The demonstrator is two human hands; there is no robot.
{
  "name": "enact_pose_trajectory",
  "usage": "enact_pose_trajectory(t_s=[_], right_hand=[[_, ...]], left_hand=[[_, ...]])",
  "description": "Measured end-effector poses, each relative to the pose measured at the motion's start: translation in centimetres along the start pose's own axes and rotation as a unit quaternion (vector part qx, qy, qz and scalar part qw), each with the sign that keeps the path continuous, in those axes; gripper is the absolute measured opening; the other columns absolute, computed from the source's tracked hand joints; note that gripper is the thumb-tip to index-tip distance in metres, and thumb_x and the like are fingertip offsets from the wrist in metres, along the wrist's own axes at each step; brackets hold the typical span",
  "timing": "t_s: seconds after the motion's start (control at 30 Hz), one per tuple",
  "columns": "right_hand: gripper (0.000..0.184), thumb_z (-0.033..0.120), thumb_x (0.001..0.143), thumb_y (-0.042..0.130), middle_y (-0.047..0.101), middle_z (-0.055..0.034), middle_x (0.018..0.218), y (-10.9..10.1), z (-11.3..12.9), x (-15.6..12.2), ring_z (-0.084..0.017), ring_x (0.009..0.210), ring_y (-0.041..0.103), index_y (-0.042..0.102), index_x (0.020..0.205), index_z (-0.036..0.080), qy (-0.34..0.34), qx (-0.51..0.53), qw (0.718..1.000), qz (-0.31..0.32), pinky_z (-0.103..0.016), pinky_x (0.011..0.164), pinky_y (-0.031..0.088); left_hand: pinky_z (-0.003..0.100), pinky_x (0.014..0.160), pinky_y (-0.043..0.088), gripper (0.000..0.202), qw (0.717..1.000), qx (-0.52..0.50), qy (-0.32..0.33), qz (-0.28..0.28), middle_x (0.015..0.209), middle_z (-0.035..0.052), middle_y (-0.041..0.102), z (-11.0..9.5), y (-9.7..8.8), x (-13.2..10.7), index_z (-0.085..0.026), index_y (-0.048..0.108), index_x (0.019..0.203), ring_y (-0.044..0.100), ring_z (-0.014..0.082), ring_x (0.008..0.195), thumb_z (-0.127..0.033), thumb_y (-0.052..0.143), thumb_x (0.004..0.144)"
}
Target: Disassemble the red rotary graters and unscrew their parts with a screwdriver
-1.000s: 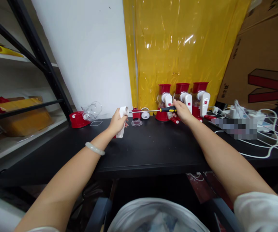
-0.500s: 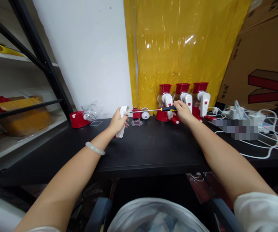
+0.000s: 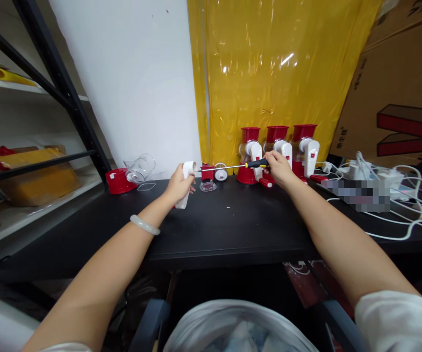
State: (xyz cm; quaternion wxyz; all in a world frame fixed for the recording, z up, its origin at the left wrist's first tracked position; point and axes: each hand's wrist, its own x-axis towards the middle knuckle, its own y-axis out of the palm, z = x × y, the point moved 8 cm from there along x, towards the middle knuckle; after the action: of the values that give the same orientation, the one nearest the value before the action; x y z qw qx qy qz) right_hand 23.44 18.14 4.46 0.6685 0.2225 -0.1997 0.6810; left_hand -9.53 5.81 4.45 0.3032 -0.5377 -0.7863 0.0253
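My left hand (image 3: 179,186) is wrapped round a white crank handle (image 3: 188,170) and holds it above the black table. In my right hand (image 3: 278,167) is a screwdriver (image 3: 256,164) with a black and yellow grip. Its long metal shaft points left, and the tip meets the round end of the crank handle; the exact contact is too small to make out. Behind the shaft lie a small red part (image 3: 207,171), a white round part (image 3: 220,172) and a clear ring-like piece (image 3: 208,186).
Three red and white rotary graters (image 3: 250,177) stand at the back right. A red base (image 3: 120,182) and a clear housing (image 3: 141,168) are at the left. White cables (image 3: 412,220) and a power strip lie right. A lined bin (image 3: 238,308) sits below the table edge.
Almost nothing differs. My right hand and the screwdriver have shifted very slightly, while the crank handle stays in my left hand.
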Motion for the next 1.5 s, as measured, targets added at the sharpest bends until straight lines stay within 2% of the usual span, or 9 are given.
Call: enact_pose_trajectory(t_s=[0.4,0.73,1.1,1.5], right_hand=[[0.040,0.060,0.081,0.060,0.048,0.0051,0.058,-0.14,-0.32,0.19,-0.009,0.045,0.045,0.050,0.073,0.022,-0.004,-0.022,1.000,-0.011,-0.022,0.041,0.036],[0.041,0.061,0.081,0.060,0.047,0.0051,0.059,-0.02,-0.22,0.16,-0.010,0.045,0.045,0.048,0.073,0.023,-0.010,-0.022,1.000,0.000,-0.023,0.041,0.035],[0.036,0.054,0.084,0.059,0.047,0.0041,0.058,-0.06,-0.06,0.01,-0.010,0.047,0.044,0.049,0.073,0.022,-0.006,-0.026,1.000,-0.004,-0.024,0.044,0.036],[0.037,0.057,0.084,0.059,0.046,0.0050,0.058,-0.09,-0.12,0.13,-0.010,0.046,0.043,0.048,0.073,0.023,-0.018,-0.019,1.000,-0.008,-0.023,0.042,0.036]], left_hand=[[0.022,0.047,0.050,0.036,1.000,0.009,-0.004,0.019,0.071,-0.0025,0.058,-0.10,0.37,-0.26,-0.019,0.047,0.116,0.060,0.0118,0.047,-0.016,0.053,0.081],[0.021,0.045,0.049,0.034,1.000,0.019,0.003,0.013,0.072,-0.0020,0.058,-0.30,0.19,-0.22,-0.018,0.047,0.116,0.060,0.0115,0.047,-0.015,0.052,0.083],[0.022,0.045,0.049,0.033,1.000,0.003,-0.002,0.018,0.071,-0.0029,0.058,-0.24,0.34,-0.18,-0.018,0.046,0.116,0.060,0.0114,0.046,-0.014,0.051,0.084],[0.022,0.045,0.050,0.034,1.000,0.006,-0.001,0.013,0.071,-0.0025,0.059,-0.13,0.23,-0.15,-0.019,0.047,0.114,0.060,0.0122,0.047,-0.016,0.053,0.081]])
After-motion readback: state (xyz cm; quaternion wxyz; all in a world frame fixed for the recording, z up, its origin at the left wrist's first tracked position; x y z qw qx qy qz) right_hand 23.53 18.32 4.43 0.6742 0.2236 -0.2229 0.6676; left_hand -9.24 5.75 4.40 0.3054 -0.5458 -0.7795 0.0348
